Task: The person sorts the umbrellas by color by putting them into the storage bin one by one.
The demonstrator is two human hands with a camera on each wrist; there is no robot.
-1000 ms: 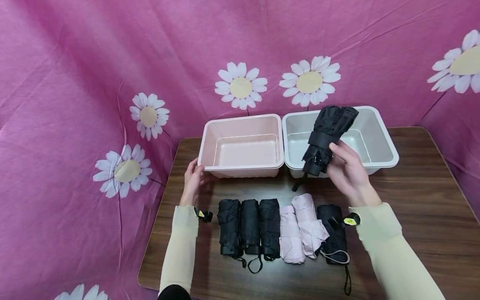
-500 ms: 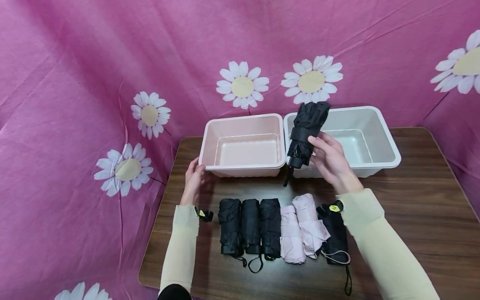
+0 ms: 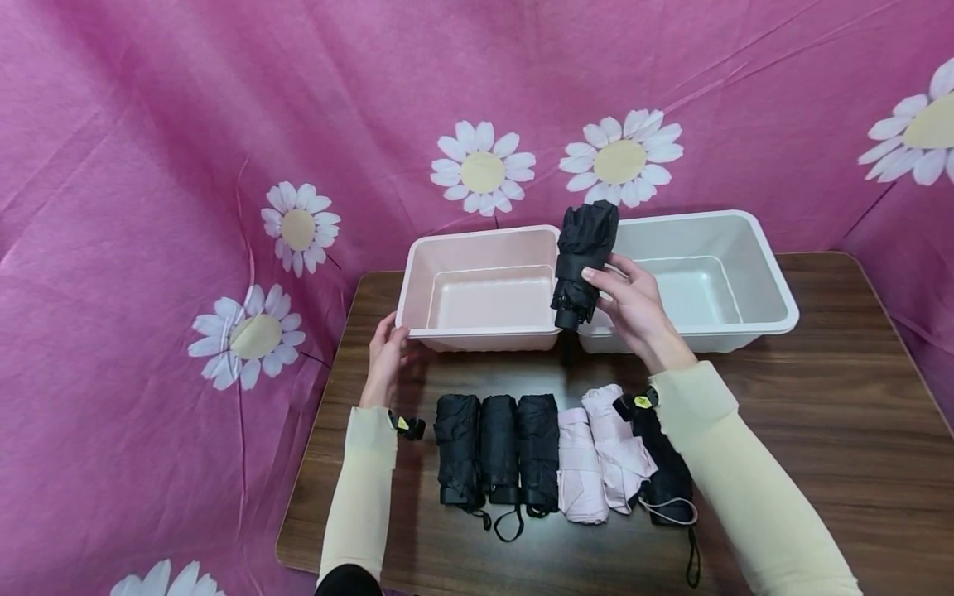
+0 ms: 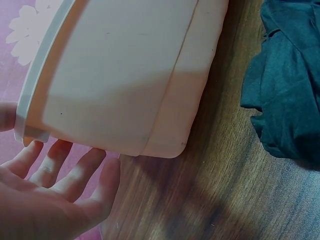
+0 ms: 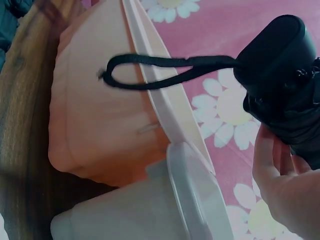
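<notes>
My right hand holds a folded black umbrella above the meeting rims of the two bins, its handle end tilted toward me. In the right wrist view a wrist loop hangs from that umbrella's handle. At the front left corner of the pink bin, my left hand grips the rim corner; its fingertips are partly hidden behind the wall in the left wrist view. The white bin stands to the right. No things show inside either bin.
Several folded umbrellas lie in a row before the bins: black ones at left, two pale pink ones, and a black one partly under the right sleeve. All stand on a brown wooden table. A pink flowered cloth hangs behind.
My right hand has carried the black umbrella leftward, from over the white bin to between the two bins, and the umbrella stands more upright. My left hand has stayed at the pink bin's corner.
</notes>
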